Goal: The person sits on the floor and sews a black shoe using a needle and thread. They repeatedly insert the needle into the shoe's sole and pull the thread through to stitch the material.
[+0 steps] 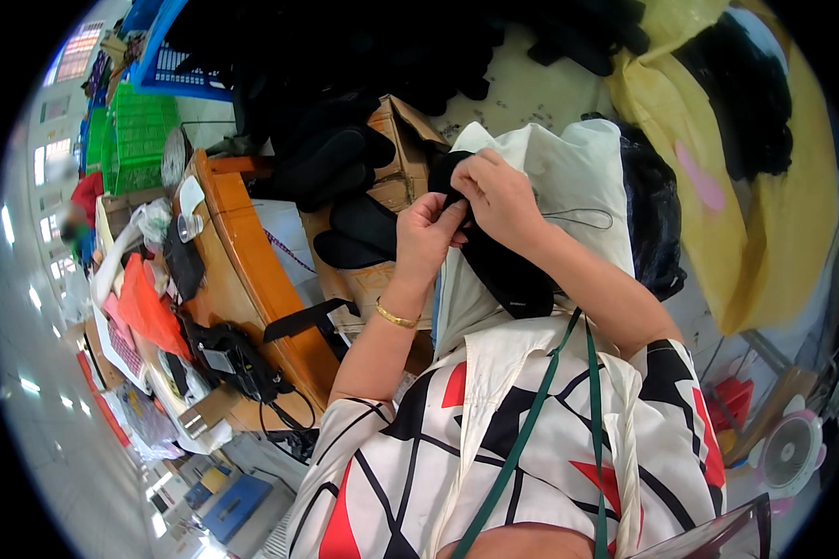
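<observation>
Over my lap lies a long black shoe-shaped piece (505,270), its far end raised between my hands. My left hand (426,228) is closed, thumb and fingers pinching its edge. Just beside it, to the right, my right hand (499,191) is closed too, fingers bent down on the same far end. The fingertips of both hands almost meet, and what lies exactly between them is hidden. Beneath the piece a cream cloth (578,172) covers my lap, and a thin dark cord loop (587,220) rests on it.
Similar black pieces (359,228) lie piled left of my hands, by a cardboard box (403,154). A wooden table (252,279) with a black bag (233,359) stands at left. Green crates (140,140), a yellow sack (718,261) and a small fan (790,452) stand around.
</observation>
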Demonstrator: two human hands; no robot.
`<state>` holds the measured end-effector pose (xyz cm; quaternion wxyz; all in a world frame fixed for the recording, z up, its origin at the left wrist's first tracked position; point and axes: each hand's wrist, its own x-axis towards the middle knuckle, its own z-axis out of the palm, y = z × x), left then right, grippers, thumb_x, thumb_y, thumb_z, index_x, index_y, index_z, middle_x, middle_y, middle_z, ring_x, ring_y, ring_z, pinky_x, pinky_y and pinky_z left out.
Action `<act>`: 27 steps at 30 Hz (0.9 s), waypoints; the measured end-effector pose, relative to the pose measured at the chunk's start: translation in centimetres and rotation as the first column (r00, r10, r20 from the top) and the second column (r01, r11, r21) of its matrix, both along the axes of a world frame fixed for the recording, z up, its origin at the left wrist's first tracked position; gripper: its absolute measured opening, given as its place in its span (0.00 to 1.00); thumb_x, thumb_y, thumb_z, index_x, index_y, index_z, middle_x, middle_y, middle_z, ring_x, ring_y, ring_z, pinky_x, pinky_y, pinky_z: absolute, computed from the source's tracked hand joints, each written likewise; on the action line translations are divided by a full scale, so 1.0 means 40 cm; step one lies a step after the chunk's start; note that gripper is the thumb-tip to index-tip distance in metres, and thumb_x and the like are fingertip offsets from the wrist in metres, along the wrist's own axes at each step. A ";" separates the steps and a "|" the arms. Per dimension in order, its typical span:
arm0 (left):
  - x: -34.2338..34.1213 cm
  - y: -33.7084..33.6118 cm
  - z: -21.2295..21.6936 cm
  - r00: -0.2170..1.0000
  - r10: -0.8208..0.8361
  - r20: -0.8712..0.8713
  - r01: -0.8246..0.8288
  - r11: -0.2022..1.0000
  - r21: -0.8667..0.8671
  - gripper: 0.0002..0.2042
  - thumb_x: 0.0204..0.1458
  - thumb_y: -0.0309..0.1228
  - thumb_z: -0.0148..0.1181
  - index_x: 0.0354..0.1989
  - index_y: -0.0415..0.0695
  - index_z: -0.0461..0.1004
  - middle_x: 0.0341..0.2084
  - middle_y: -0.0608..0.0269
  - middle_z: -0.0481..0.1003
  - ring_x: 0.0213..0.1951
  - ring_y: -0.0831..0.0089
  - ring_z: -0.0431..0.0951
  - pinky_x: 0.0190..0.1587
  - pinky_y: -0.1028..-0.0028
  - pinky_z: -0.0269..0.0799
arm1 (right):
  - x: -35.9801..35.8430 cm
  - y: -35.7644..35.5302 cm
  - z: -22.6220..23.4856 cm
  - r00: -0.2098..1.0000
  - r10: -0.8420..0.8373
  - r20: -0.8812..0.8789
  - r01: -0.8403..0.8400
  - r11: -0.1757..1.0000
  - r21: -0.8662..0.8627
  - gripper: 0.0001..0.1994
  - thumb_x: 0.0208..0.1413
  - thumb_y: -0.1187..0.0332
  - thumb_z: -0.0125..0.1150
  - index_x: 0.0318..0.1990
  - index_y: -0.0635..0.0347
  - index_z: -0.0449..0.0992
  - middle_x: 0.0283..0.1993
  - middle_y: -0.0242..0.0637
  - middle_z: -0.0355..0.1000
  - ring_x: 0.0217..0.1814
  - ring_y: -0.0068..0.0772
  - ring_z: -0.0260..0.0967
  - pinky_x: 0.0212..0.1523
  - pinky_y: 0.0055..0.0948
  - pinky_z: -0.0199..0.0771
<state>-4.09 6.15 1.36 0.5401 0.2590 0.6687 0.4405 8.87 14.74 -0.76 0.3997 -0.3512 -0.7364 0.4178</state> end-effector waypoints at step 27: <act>0.004 -0.013 -0.026 0.994 -0.040 -0.098 0.048 0.996 0.076 0.09 0.59 0.33 0.63 0.34 0.39 0.76 0.23 0.69 0.75 0.19 0.87 0.70 0.23 0.84 0.67 | 0.314 0.170 0.005 0.717 -0.421 -0.556 -0.397 0.409 -0.822 0.01 0.64 0.72 0.53 0.39 0.54 0.69 0.23 0.23 0.61 0.20 0.15 0.59 0.20 0.16 0.64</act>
